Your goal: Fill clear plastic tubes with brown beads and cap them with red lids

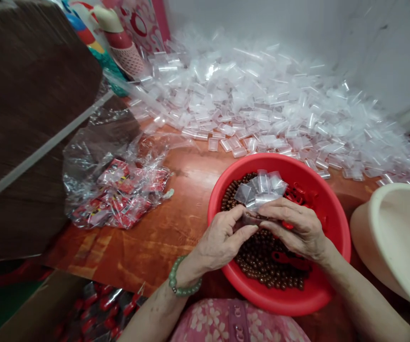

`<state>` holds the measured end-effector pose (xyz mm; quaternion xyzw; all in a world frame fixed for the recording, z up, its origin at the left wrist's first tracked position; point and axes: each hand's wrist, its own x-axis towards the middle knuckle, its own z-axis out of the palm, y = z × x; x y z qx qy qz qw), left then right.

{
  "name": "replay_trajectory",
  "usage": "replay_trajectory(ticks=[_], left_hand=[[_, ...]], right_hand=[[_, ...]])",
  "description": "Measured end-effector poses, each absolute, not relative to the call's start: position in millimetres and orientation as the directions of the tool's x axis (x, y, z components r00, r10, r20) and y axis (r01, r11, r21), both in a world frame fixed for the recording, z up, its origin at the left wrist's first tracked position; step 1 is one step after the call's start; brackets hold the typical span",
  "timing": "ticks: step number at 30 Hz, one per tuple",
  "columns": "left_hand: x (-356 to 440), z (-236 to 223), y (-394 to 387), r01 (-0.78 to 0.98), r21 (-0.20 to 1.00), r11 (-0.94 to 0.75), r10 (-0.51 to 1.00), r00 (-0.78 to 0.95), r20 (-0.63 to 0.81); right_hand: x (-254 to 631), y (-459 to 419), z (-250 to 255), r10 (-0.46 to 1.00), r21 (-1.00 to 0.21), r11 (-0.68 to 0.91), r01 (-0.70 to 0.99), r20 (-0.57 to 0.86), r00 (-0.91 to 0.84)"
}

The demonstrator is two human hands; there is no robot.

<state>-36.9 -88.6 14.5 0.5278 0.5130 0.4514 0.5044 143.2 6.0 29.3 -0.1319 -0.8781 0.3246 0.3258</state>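
Note:
Over a red basin (342,237), my left hand (222,240) and my right hand (295,228) meet, fingers closed on a small clear plastic sleeve (250,218). Brown beads show at the sleeve, but I cannot tell whether they are inside it or behind it. Just beyond my fingertips, several clear plastic cases (262,183) lie on the beads. Brown round beads (262,266) cover much of the basin's bottom. Red plastic pieces (295,194) rest at its right side, and another red piece (290,260) lies below my right hand.
Clear plastic cases (254,99) are heaped along the wall. Left on the wooden table (186,190) lies a clear bag of red packets (119,194), beside a large brown box (30,118). A cream tub (372,232) stands right; a box of red-and-clear items (98,313) sits below.

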Motion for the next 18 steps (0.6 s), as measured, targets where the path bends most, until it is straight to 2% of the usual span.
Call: replay_trajectory(ticks=[7, 13, 18], left_hand=[[-37, 16, -87, 0.091, 0.993, 0.070, 0.993, 0.088, -0.078], [-38, 17, -87, 0.178, 0.982, 0.065, 0.988, 0.130, -0.088], [-38, 15, -87, 0.134, 0.988, 0.079, 0.989, 0.110, -0.094]], right_hand=[[141, 8, 36, 0.502, -0.779, 0.625, 0.047, 0.354, -0.789], [141, 11, 41, 0.445, -0.778, 0.615, 0.125, 0.213, -0.870], [141, 12, 42, 0.450, -0.709, 0.702, 0.069, 0.366, -0.814]])
